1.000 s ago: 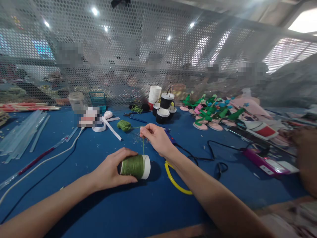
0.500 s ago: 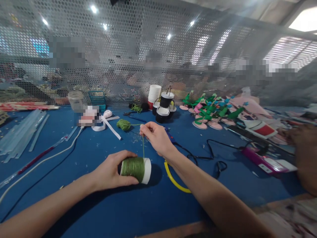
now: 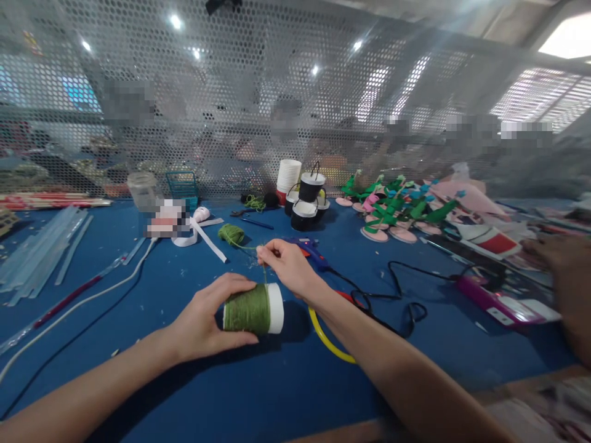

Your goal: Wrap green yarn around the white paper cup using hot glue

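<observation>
A white paper cup (image 3: 276,309) lies on its side above the blue table, most of its wall wrapped in green yarn (image 3: 248,309). My left hand (image 3: 216,317) grips it from the left, fingers on top and thumb below. Above the cup, my right hand (image 3: 282,261) pinches the yarn strand between thumb and fingertips. The strand runs from the cup's wrapped edge up to that pinch, then leftward to a small green yarn ball (image 3: 231,234) on the table. A blue glue gun (image 3: 310,251) lies just behind my right hand.
Black-and-white small buckets (image 3: 305,215) and stacked white cups (image 3: 289,176) stand at the back. Green paper plants (image 3: 392,212) are to their right. A purple power strip (image 3: 496,299) and another person's hand (image 3: 561,258) are at right. Glue sticks (image 3: 44,252) lie left; a yellow ring (image 3: 330,339) lies under my right forearm.
My right hand has come down closer to the cup, shortening the strand between them. The cup has turned slightly in my left hand. More of the glue gun shows.
</observation>
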The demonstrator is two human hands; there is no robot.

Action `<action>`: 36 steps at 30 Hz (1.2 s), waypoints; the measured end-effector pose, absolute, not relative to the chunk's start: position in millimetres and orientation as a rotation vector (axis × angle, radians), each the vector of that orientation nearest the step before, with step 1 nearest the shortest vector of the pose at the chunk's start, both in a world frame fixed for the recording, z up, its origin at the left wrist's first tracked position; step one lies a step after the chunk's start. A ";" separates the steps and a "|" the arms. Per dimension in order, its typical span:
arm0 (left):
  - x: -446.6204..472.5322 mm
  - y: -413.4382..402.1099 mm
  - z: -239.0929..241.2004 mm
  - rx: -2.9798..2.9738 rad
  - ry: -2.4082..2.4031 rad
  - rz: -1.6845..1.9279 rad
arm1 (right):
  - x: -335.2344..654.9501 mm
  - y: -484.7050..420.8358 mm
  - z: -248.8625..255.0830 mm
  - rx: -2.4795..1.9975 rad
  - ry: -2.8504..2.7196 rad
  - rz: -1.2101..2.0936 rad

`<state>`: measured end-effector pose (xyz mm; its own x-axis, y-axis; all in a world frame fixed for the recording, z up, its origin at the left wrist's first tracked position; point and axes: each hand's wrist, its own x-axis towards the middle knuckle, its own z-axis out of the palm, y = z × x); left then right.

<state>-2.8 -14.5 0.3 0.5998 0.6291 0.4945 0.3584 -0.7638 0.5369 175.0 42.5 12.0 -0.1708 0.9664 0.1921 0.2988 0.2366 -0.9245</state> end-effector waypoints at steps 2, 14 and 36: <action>-2.9 -14.2 0.2 2.463 0.782 0.965 | 174.5 41.5 12.2 -1.213 -1.664 0.976; -4.3 -13.6 -1.3 2.541 0.717 1.059 | 173.9 34.3 16.1 -1.272 -1.756 1.058; -8.7 -12.8 -2.6 2.713 0.664 1.115 | 171.0 36.1 11.4 -1.316 -1.781 1.240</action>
<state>-8.7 -12.8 -2.6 0.6295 0.4463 0.6361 0.3472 -0.8939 0.2836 171.0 36.1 11.4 -0.3330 0.9408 -0.0635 0.3861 0.0746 -0.9194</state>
